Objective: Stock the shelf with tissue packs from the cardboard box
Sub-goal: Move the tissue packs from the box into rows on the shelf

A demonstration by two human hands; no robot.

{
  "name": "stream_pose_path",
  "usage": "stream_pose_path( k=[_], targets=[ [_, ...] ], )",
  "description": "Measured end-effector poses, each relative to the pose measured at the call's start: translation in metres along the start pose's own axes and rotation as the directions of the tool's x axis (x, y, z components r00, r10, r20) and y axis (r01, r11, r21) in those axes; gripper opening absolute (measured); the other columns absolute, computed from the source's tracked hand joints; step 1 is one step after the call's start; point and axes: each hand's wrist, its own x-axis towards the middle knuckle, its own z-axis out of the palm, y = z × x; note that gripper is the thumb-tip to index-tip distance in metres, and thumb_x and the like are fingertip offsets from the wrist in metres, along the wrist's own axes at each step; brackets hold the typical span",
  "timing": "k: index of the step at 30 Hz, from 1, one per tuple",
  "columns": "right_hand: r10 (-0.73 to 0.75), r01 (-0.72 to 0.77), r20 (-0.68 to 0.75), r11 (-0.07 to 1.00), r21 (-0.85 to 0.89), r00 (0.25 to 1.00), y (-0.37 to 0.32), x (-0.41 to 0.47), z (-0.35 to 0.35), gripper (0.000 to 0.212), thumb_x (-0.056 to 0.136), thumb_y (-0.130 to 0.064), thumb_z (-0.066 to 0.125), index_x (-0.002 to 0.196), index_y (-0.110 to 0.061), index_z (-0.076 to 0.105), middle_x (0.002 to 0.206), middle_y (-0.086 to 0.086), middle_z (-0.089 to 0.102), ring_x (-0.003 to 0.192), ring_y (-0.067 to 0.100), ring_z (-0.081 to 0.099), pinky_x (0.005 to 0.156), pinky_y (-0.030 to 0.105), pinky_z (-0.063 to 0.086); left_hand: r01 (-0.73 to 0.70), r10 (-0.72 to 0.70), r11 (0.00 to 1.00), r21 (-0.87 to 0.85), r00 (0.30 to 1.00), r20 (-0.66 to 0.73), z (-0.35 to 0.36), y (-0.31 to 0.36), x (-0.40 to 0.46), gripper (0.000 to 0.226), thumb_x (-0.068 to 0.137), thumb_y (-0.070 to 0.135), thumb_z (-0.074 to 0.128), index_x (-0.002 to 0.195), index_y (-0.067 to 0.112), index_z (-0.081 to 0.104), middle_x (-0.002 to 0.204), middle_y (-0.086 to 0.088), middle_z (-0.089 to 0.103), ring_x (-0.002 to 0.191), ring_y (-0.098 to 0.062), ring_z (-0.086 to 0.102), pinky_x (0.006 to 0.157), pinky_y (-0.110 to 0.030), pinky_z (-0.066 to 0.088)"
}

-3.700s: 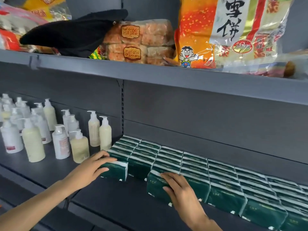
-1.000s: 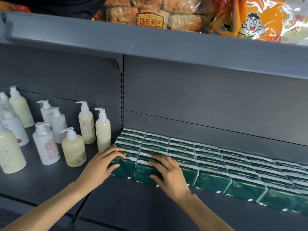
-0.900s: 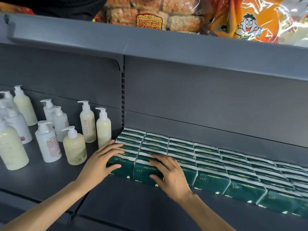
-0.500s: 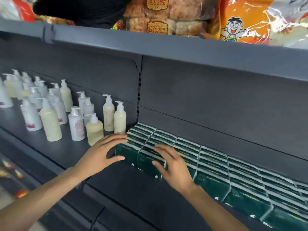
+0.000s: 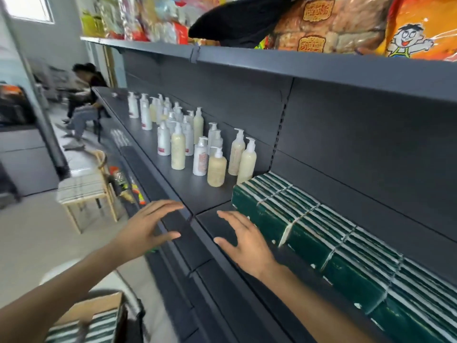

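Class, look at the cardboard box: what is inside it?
The cardboard box holds green-and-white striped tissue packs. Only their top layer shows; anything beneath is covered.

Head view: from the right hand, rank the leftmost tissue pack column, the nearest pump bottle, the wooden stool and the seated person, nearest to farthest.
1. Leftmost tissue pack column: just right of the right hand, on the shelf.
2. Nearest pump bottle: behind it, on the left section.
3. Wooden stool: on the floor, left of the shelf.
4. Seated person: far back left.
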Motion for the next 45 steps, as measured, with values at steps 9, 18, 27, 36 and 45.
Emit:
stream_pose_path(
  k=[9,18,27,36,45],
  targets=[
    [-0.158,0.146,0.189,0.986,0.077,0.969,-0.065,0.020,0.084,0.063,0.093,-0.039,0.065,0.148,-0.025,0.039,0.145,-0.010,0.044,0.133,0.006,0.035,0.109,0.010,0.022,0.298,-0.297,0.944,0.138,0.954,-0.027,-0.050,-0.009,-0.129,0.062,0.089,0.063,0.056,0.144,0.037,0.043,0.144,0.019,0.043,0.132,0.002,0.040,0.110,-0.011,0.026],
    [-0.263,0.221,0.370,0.963,0.153,0.891,-0.130,0.010,0.210,0.055,0.093,-0.033,0.064,0.143,-0.021,0.045,0.141,-0.004,0.050,0.130,0.013,0.042,0.109,0.022,0.030,0.584,-0.584,0.785,0.205,0.809,-0.067,-0.075,-0.053,-0.276,0.059,0.090,0.062,0.050,0.144,0.038,0.043,0.147,0.016,0.043,0.132,-0.007,0.042,0.107,-0.031,0.040],
    [-0.174,0.121,0.546,0.984,0.132,0.819,-0.149,-0.015,0.385,0.051,0.095,-0.031,0.063,0.142,-0.021,0.046,0.142,-0.004,0.049,0.133,0.012,0.040,0.110,0.024,0.033,0.754,-0.761,0.648,0.104,0.643,0.085,-0.043,-0.160,-0.412,0.050,0.088,0.056,0.052,0.136,0.047,0.041,0.134,0.019,0.047,0.107,-0.003,0.052,0.093,-0.024,0.049],
    [0.014,-0.032,0.656,0.999,0.016,0.755,-0.108,-0.048,0.597,0.050,0.095,-0.022,0.064,0.141,-0.011,0.047,0.135,0.003,0.051,0.126,0.021,0.048,0.102,0.033,0.045,0.813,-0.790,0.580,0.062,0.541,0.289,0.094,-0.313,-0.494,0.054,0.092,0.025,0.061,0.144,0.021,0.047,0.146,-0.005,0.047,0.129,-0.024,0.048,0.107,-0.037,0.039],
    [0.155,-0.009,0.672,0.976,-0.215,0.724,-0.056,-0.068,0.768,0.055,0.089,-0.009,0.067,0.140,-0.005,0.046,0.130,0.012,0.053,0.122,0.028,0.050,0.101,0.036,0.045,0.849,-0.841,0.490,0.199,0.400,0.364,0.239,-0.415,-0.524,0.077,0.084,-0.006,0.062,0.152,0.012,0.032,0.154,-0.016,0.033,0.146,-0.032,0.025,0.121,-0.037,0.022]
  ],
)
